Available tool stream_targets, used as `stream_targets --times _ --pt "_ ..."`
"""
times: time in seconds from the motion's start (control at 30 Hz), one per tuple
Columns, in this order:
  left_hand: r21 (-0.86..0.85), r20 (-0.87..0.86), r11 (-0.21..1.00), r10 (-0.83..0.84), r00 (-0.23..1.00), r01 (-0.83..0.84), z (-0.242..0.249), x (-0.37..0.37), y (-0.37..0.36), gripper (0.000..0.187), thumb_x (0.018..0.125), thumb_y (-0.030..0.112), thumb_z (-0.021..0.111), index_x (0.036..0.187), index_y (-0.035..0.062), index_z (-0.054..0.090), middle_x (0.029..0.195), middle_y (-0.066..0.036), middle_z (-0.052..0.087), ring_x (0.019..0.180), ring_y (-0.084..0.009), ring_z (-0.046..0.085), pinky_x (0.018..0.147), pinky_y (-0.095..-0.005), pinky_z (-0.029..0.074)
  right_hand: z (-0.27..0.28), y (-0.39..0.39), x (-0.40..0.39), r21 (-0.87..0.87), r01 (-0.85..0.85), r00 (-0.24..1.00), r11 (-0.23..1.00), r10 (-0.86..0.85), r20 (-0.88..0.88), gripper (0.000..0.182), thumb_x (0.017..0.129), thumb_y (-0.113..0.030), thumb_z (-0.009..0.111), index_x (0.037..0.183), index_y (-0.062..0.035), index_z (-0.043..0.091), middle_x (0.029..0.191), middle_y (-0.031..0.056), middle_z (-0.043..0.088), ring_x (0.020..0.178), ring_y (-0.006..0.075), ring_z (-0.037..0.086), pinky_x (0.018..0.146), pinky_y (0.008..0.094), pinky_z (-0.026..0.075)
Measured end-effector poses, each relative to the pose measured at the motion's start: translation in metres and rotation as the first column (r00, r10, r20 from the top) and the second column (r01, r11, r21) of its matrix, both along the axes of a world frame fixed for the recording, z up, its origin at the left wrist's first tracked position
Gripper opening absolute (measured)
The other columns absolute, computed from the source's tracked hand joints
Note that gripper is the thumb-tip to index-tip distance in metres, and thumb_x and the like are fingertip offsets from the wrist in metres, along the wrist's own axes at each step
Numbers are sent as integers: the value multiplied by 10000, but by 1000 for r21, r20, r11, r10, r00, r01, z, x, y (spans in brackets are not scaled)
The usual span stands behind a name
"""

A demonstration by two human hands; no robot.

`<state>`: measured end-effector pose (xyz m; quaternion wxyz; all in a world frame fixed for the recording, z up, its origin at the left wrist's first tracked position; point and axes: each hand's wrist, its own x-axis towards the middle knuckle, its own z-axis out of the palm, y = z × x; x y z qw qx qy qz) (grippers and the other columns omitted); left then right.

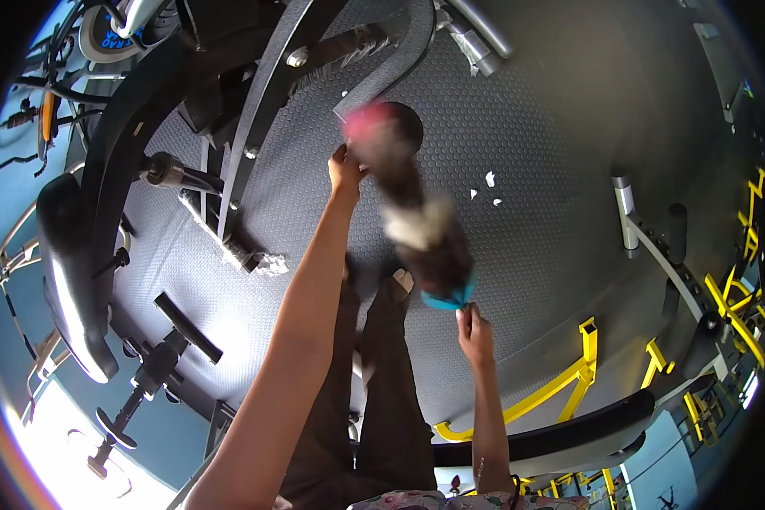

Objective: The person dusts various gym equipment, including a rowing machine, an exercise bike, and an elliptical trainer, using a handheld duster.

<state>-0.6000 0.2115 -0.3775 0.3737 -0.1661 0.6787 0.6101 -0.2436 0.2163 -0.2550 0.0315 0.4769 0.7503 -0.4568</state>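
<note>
Motion blur smears the long soft-looking thing (418, 223), so its outline, texture and exact kind cannot be told; only its colours read, pink at the far end, then brown, a cream band, dark brown and teal at the near end. Blur also hides the exact grip of the left hand (346, 172), whose fingers are drawn in narrow at the thing's edge, just below the pink. The right hand (475, 333) is narrow too, thumb and fingers pinching the teal end.

The thing lies ahead of the right hand and slants away toward the left hand, mostly to that hand's right, above the floor (535, 246). Behind the pink end, a dark round piece (409, 127) is partly covered. White scraps (490, 179) lie on the floor right of the left hand. Below and left of that hand, clear wrapping (270, 265) clings to a frame foot (236, 253). Right of and below the right hand stands a yellow frame (561, 378); a black padded bar (561, 435) passes behind the right forearm, which hides part of it.
</note>
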Motion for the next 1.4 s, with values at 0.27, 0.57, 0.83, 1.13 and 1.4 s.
stream_targets --times 0.27,0.57,0.83,1.13,1.4 --pt "153 59 988 -30 998 21 6 -2 -8 362 877 323 501 994 -18 541 883 -100 584 780 -188 590 674 -369 541 -8 28 -12 57 60 997 997 -63 50 266 892 -304 459 832 -45 469 603 156 547 528 309 578 454 388 431" --pt "137 106 988 -86 991 71 27 -11 -9 315 885 302 490 967 1 535 832 -73 569 778 -167 583 696 -375 549 0 22 -23 99 -56 990 994 43 131 248 891 -276 465 816 -40 455 605 162 550 542 331 577 443 387 418" --pt "152 156 987 -73 985 49 18 -9 -10 285 893 283 479 984 17 531 852 -67 570 772 -154 578 712 -367 534 56 9 -37 -9 -2 985 1000 4 174 256 882 -283 472 825 -33 477 567 186 549 549 361 580 429 423 421" --pt "216 184 972 -133 974 92 25 -13 -15 335 894 254 464 1155 45 460 998 -76 562 868 -187 565 809 -409 484 89 7 -54 -161 45 978 986 -11 207 306 891 -316 447 815 -24 493 569 187 540 556 369 574 448 422 413" --pt "195 192 980 -71 979 33 22 -11 -15 369 884 314 490 1113 24 499 975 -70 575 820 -167 575 755 -369 518 94 5 -63 -203 50 971 978 1 240 398 905 -362 401 778 -2 514 562 167 475 448 264 480 452 359 371"
